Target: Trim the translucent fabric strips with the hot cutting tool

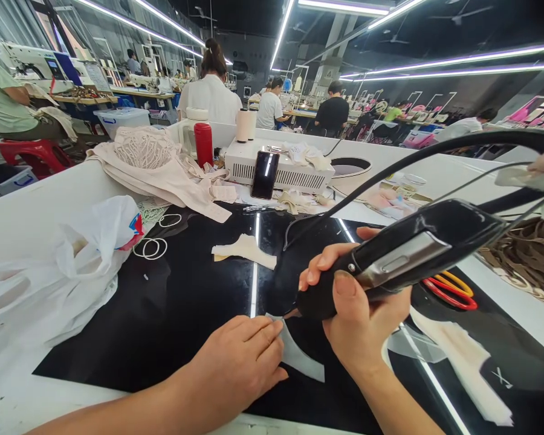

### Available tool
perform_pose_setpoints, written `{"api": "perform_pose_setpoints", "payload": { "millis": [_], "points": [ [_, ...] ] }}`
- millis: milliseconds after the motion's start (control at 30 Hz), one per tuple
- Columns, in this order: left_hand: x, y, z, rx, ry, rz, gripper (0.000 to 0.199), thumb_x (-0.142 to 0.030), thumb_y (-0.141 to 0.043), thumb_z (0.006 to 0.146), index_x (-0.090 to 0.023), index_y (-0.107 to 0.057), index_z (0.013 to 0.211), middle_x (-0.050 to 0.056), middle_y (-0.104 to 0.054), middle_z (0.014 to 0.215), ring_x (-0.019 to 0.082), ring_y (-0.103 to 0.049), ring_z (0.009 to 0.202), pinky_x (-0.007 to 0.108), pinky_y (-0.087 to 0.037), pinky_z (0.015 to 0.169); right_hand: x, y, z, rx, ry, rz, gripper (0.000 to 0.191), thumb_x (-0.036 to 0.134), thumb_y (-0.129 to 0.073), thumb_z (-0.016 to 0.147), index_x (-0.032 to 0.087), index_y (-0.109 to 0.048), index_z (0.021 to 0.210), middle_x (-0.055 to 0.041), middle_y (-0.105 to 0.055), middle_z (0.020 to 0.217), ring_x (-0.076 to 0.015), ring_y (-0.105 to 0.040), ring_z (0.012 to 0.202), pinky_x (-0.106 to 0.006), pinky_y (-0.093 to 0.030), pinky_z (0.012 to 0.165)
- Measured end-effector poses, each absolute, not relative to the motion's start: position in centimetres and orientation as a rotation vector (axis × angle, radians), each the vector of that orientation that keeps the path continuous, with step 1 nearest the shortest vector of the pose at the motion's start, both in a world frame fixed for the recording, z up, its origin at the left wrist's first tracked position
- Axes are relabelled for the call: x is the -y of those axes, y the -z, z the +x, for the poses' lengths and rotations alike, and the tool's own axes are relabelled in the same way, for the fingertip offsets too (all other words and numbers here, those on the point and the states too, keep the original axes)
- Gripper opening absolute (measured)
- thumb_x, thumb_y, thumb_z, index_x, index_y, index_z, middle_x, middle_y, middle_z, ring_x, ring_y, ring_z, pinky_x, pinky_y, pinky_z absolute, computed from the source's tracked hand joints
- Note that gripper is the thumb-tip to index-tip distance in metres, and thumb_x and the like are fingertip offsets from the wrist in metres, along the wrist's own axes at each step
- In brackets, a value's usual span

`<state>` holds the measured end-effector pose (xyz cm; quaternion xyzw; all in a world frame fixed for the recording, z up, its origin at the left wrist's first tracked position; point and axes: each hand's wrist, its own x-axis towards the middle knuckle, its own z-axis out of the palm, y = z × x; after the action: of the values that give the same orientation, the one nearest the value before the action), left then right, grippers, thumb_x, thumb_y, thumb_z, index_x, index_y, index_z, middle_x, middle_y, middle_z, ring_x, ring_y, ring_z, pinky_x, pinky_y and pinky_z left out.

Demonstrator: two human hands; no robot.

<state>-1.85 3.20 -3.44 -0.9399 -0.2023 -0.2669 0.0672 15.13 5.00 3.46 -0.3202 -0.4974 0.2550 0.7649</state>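
My right hand (367,326) is wrapped round a black corded electric hand tool (403,248) with a metal lever on its side. The tool's narrow tip points down and left, close to my left fingertips. My left hand (242,356) rests low over the black mat, its fingers bent and pressed together on the upper end of a thin pale grey curved piece (301,353). Part of that piece is hidden under my fingers. A cream fabric piece (245,251) lies farther back, and a stack of cream cut pieces (465,356) sits to the right of my right hand.
A white plastic bag (86,254) lies left, near beige lace garments (158,169). A phone (265,174) leans on a white vented box (294,175), with a red bottle (203,145) beside it. The tool's cable (390,163) arches across the right. Other people sit beyond the table.
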Motion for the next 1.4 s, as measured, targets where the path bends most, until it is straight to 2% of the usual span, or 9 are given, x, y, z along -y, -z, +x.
{"api": "perform_pose_setpoints", "payload": {
  "millis": [200, 400, 600, 800, 967, 1167, 1400],
  "points": [
    [-3.1, 3.6, -1.9, 0.62, 0.796, -2.844, 0.031, -0.034, -0.044, 0.112, -0.013, -0.066, 0.106, 0.006, -0.075, 0.12, 0.019, -0.069, 0.113, 0.032, -0.055, 0.087, -5.0, -3.4, 15.0, 1.078, -0.536, -0.737, 0.041, 0.033, -0.077, 0.091, 0.029, -0.053, 0.123, 0.0054, -0.066, 0.081, -0.0145, -0.066, 0.059, -0.029, -0.057, 0.05],
    [-3.2, 3.8, -2.1, 0.616, 0.775, -2.832, 0.028, -0.037, -0.052, 0.11, -0.013, -0.065, 0.106, 0.005, -0.075, 0.121, 0.018, -0.068, 0.113, 0.032, -0.054, 0.089, -5.2, -3.4, 14.6, 1.062, -0.555, -0.759, 0.046, 0.037, -0.079, 0.089, 0.03, -0.052, 0.126, 0.0059, -0.066, 0.08, -0.0138, -0.064, 0.057, -0.031, -0.058, 0.052],
    [-3.1, 3.8, -1.9, 0.621, 0.786, -2.796, 0.03, -0.038, -0.049, 0.111, -0.015, -0.067, 0.106, 0.003, -0.076, 0.121, 0.018, -0.069, 0.11, 0.031, -0.054, 0.086, -5.3, -3.2, 14.1, 1.075, -0.588, -0.717, 0.046, 0.037, -0.078, 0.09, 0.029, -0.051, 0.125, 0.0064, -0.066, 0.081, -0.0127, -0.063, 0.054, -0.03, -0.057, 0.052],
    [-3.0, 4.1, -1.7, 0.615, 0.826, -2.801, 0.032, -0.038, -0.048, 0.111, -0.013, -0.068, 0.106, 0.005, -0.077, 0.12, 0.019, -0.071, 0.109, 0.032, -0.056, 0.085, -5.3, -3.1, 14.2, 1.056, -0.587, -0.711, 0.043, 0.029, -0.077, 0.091, 0.029, -0.052, 0.126, 0.0058, -0.067, 0.083, -0.0131, -0.064, 0.056, -0.031, -0.058, 0.053],
    [-3.2, 4.0, -1.9, 0.623, 0.811, -2.817, 0.029, -0.038, -0.054, 0.109, -0.013, -0.067, 0.106, 0.005, -0.076, 0.12, 0.019, -0.07, 0.109, 0.032, -0.055, 0.084, -5.5, -3.1, 14.0, 1.051, -0.582, -0.736, 0.046, 0.035, -0.078, 0.09, 0.029, -0.051, 0.126, 0.0057, -0.066, 0.082, -0.0138, -0.064, 0.059, -0.03, -0.057, 0.054],
    [-3.1, 4.0, -1.9, 0.624, 0.833, -2.809, 0.028, -0.039, -0.056, 0.108, -0.013, -0.066, 0.105, 0.004, -0.075, 0.118, 0.018, -0.069, 0.112, 0.031, -0.054, 0.09, -5.8, -3.2, 13.4, 1.041, -0.634, -0.676, 0.046, 0.034, -0.08, 0.089, 0.029, -0.052, 0.125, 0.0064, -0.067, 0.081, -0.0121, -0.062, 0.055, -0.029, -0.056, 0.052],
    [-3.0, 3.9, -1.9, 0.638, 0.8, -2.826, 0.026, -0.039, -0.057, 0.108, -0.014, -0.065, 0.108, 0.004, -0.075, 0.119, 0.017, -0.068, 0.114, 0.03, -0.056, 0.09, -5.9, -3.1, 13.3, 1.042, -0.652, -0.671, 0.043, 0.03, -0.078, 0.09, 0.031, -0.053, 0.126, 0.0063, -0.068, 0.082, -0.0124, -0.063, 0.056, -0.03, -0.057, 0.053]
  ]
}}
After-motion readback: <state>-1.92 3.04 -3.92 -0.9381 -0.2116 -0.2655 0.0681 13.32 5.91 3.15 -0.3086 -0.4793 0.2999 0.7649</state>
